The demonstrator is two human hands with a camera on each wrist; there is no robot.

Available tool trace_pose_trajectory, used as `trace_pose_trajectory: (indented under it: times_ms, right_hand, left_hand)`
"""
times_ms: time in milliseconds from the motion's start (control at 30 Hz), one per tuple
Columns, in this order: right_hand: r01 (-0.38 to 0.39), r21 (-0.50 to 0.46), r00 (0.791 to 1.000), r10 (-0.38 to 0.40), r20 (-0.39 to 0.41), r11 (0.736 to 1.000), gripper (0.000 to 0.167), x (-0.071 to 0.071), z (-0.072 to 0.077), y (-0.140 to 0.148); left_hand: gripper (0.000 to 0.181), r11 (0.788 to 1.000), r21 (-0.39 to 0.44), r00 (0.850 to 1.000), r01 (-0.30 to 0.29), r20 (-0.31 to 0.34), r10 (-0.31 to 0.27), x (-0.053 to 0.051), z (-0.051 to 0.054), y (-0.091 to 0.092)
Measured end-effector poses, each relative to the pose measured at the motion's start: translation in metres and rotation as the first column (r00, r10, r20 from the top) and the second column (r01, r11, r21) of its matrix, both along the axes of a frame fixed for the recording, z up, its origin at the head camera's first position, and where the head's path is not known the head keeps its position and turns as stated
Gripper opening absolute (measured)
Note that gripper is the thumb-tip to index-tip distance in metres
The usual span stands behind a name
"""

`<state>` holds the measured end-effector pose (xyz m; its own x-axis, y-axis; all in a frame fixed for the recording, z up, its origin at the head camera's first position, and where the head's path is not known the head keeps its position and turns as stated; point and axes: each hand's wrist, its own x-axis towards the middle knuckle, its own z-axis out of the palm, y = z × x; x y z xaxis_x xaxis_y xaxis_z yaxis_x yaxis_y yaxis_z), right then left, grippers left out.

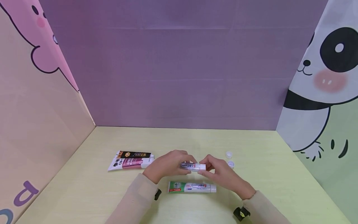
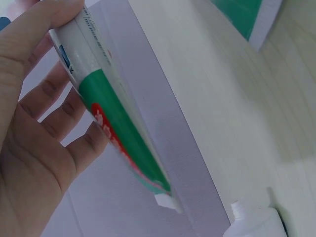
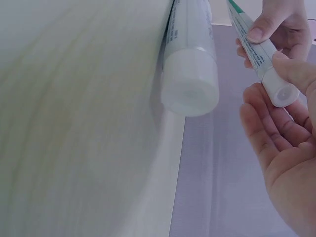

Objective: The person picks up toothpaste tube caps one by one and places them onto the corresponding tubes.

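Tube was held up off table, level, cap end toward 3 o'clock. Left hand gripped body; right hand pinched cap end. Second tube lay at 6 o'clock, two caps around 3, black tube and pink tube together at 9.

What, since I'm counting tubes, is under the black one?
A pink-and-white tube seems to lie partly under the black tube: its near side and left end show. The part beneath is covered, so whether anything else lies there can't be seen.
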<state>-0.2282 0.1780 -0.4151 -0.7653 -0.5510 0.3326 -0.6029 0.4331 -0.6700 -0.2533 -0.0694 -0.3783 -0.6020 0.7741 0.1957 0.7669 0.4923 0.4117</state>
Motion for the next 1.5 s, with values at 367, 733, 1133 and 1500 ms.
trace_pose_trajectory:
  times_ms: [367, 733, 1133, 1500]
  right_hand:
    - [-0.009, -0.049, 0.999, 0.006, -0.053, 0.999, 0.019, 0.000, 0.002, 0.004]
    - [0.004, -0.084, 1.000, -0.006, -0.024, 0.996, 0.020, -0.001, 0.000, 0.013]
    - [0.025, -0.079, 1.000, -0.026, -0.003, 0.997, 0.021, 0.000, 0.000, 0.022]
    - [0.061, -0.063, 0.997, -0.059, 0.045, 0.996, 0.024, 0.003, -0.001, 0.027]
  left_hand:
    - [0.029, 0.999, 0.025, 0.999, -0.034, -0.004, 0.034, 0.000, 0.000, -0.002]
    - [0.032, 0.999, 0.001, 0.997, -0.049, -0.061, 0.049, -0.002, -0.002, -0.020]
    - [0.034, 0.993, -0.005, 0.992, -0.114, -0.048, 0.114, 0.000, -0.005, -0.044]
    - [0.033, 0.993, 0.020, 0.993, -0.114, -0.001, 0.114, 0.001, -0.009, -0.048]
